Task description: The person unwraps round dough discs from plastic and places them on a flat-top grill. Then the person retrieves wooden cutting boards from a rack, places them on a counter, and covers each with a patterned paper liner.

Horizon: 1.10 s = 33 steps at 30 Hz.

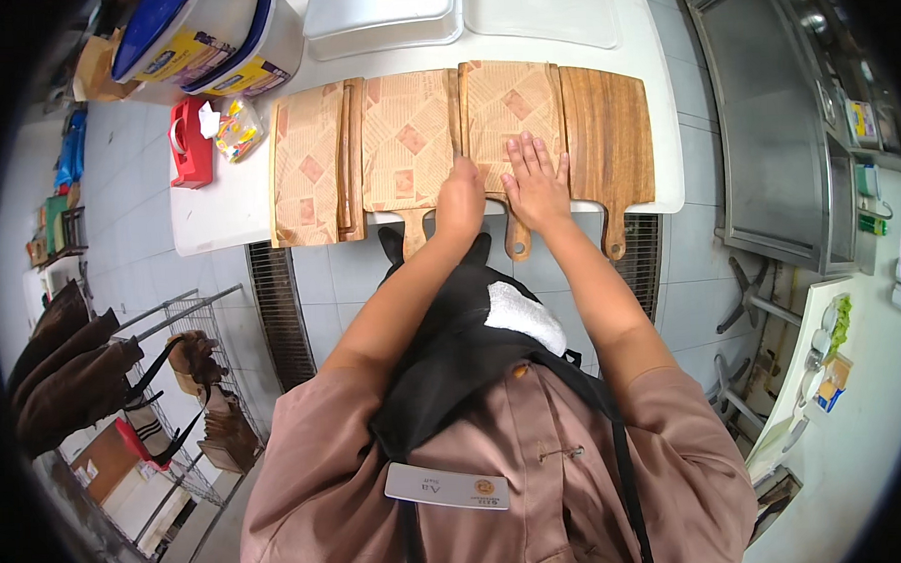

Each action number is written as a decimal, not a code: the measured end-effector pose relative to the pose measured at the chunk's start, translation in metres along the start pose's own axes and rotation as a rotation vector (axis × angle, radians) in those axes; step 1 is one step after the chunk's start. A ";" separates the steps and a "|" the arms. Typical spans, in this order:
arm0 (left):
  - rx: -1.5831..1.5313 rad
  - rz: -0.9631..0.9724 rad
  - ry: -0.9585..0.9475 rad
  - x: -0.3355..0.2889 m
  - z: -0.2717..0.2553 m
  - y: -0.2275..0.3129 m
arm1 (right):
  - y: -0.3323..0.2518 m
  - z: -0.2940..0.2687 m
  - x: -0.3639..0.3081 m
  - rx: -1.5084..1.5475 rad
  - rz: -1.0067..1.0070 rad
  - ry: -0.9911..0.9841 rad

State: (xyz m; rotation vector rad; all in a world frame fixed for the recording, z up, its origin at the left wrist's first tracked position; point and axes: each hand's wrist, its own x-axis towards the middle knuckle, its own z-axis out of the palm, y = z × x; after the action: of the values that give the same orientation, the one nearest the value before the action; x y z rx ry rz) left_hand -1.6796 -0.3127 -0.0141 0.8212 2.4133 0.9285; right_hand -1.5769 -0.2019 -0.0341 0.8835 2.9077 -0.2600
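Note:
Wooden paddle boards (607,132) lie in a row along the near edge of a white table, their handles jutting over it. Brown printed paper sheets (406,134) cover the boards except the bare rightmost one. My right hand (539,187) lies flat, fingers spread, on the lower part of the third paper sheet (509,106). Beside it, my left hand (461,200) is closed in a fist at the gap between the second and third boards. A thin dark sliver shows just above that fist; whatever it grips is mostly hidden.
A red tape dispenser (190,144) and a small clear bag (238,130) sit at the table's left. Blue-lidded tubs (254,65) stand behind them. Clear plastic containers (382,24) are at the back. A metal cabinet (767,122) stands right, a wire rack (191,390) left.

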 end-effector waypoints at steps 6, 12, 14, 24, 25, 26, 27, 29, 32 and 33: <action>0.718 0.663 0.016 -0.022 0.001 -0.012 | 0.004 0.007 0.012 -0.029 -0.022 -0.010; 0.571 0.641 -0.088 -0.025 0.009 -0.029 | 0.005 -0.008 0.012 0.075 -0.017 0.009; 0.573 0.637 -0.119 -0.023 0.007 -0.024 | 0.009 -0.021 0.013 0.112 -0.006 -0.008; 0.547 0.651 -0.123 -0.018 -0.001 -0.015 | 0.018 -0.018 0.017 0.128 -0.029 0.064; 0.543 0.649 -0.125 -0.019 -0.001 -0.016 | 0.017 -0.019 0.016 0.128 -0.030 0.065; 0.539 0.647 -0.128 -0.019 -0.001 -0.016 | 0.017 -0.019 0.016 0.128 -0.031 0.066; 0.536 0.646 -0.131 -0.019 -0.002 -0.017 | 0.017 -0.019 0.016 0.130 -0.030 0.070; 0.517 0.643 -0.150 -0.018 -0.003 -0.016 | 0.017 -0.020 0.015 0.135 -0.029 0.077; 0.474 0.682 -0.115 -0.019 -0.010 -0.011 | 0.018 -0.020 0.016 0.095 -0.039 0.077; 0.457 0.701 -0.091 -0.020 -0.015 -0.008 | 0.017 -0.020 0.017 0.097 -0.036 0.081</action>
State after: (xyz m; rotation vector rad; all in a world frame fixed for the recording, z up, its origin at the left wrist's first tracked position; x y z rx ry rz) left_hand -1.6769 -0.3375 -0.0060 1.9082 2.3029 0.5218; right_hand -1.5817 -0.1748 -0.0196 0.8760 3.0102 -0.3799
